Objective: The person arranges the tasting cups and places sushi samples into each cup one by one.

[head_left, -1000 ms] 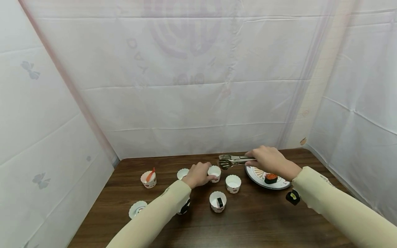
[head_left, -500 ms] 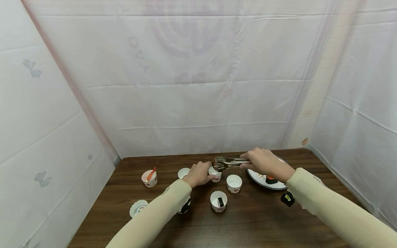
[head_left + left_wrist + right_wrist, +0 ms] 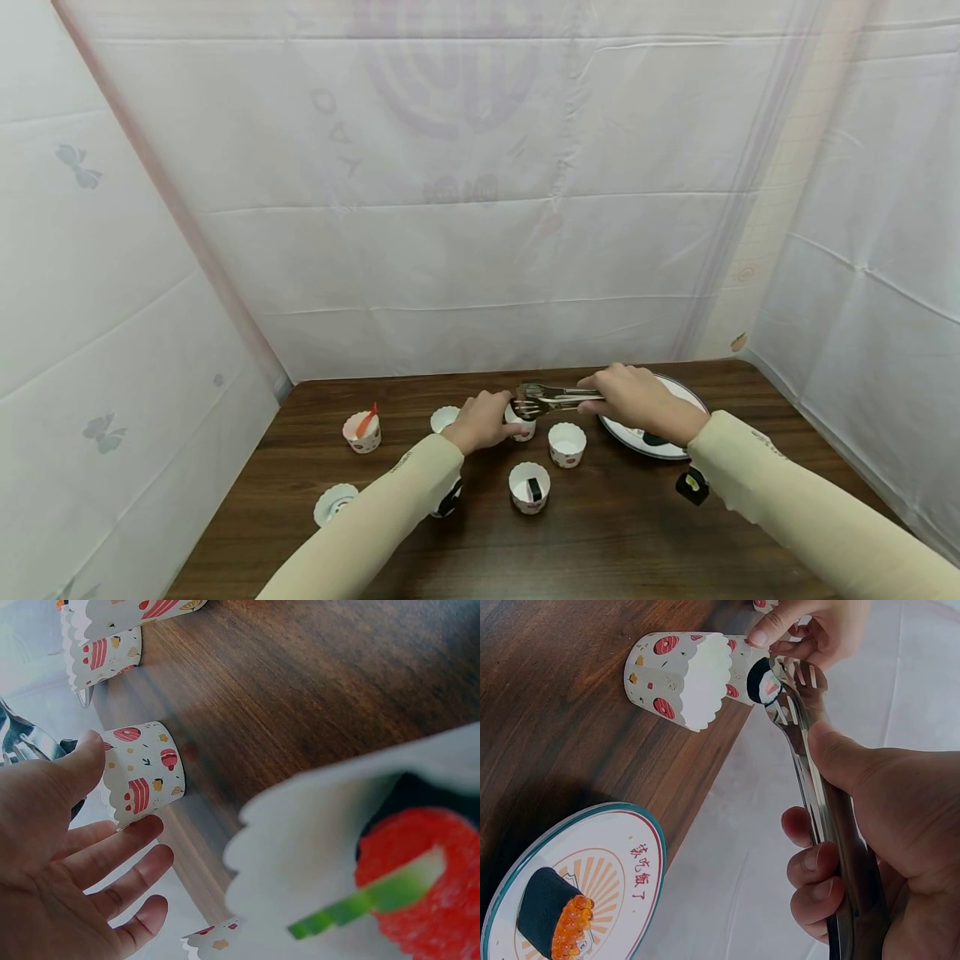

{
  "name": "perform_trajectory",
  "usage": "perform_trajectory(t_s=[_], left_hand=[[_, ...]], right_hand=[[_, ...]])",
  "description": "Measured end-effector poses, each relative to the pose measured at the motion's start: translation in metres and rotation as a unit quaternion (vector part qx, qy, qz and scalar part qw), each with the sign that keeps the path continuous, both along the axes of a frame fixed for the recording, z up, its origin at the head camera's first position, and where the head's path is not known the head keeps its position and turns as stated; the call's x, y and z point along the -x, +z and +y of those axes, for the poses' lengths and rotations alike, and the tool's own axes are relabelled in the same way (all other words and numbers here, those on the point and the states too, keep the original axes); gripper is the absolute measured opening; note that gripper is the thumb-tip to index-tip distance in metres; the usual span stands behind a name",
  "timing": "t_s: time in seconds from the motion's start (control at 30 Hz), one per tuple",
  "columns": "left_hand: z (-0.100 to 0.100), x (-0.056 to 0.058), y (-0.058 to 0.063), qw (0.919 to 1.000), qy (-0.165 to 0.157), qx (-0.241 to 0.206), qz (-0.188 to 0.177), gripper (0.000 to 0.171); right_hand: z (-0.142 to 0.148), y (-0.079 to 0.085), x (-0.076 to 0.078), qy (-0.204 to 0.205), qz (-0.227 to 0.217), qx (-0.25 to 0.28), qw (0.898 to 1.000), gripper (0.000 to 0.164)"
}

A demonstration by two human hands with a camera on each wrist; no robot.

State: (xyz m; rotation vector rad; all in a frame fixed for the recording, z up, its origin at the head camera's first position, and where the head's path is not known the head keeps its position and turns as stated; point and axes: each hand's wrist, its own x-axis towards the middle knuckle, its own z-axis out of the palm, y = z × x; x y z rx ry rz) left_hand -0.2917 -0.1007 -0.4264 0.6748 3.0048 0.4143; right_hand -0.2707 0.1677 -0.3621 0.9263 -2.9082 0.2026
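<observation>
My right hand (image 3: 641, 402) grips metal tongs (image 3: 821, 791), fingers curled round the arms. Between the slotted tong heads is a small sushi roll (image 3: 765, 682) with a black wrap, white rice and a pink centre. It sits right at the mouth of a white paper baking cup (image 3: 146, 772) printed with red cakes. That cup's rim is held by my left hand (image 3: 480, 421), thumb on one side and fingers on the other. Just right of it stands another paper cup (image 3: 566, 444) with a bare white inside.
A round plate (image 3: 645, 446) with an orange-roe sushi (image 3: 555, 915) lies at the right. Near my right sleeve is a black-wrapped sushi piece (image 3: 692, 485). Cups with a black-and-white piece (image 3: 534, 489) and an orange-red strip (image 3: 367, 422) stand on the brown table (image 3: 600, 542).
My right hand has moved left with the tongs, bringing the sushi roll from near the plate to the held cup's mouth. The left hand stays at the cup.
</observation>
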Motion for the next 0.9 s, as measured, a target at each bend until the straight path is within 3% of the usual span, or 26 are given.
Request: perform_trajectory(t_s=[0.9], left_hand=[[-0.0006,0.001,-0.001,1.0,-0.001,-0.005,-0.005,0.058]], right_hand=[[-0.0034,-0.0065,0.0001,0.0,0.008,0.003,1.0,0.042]])
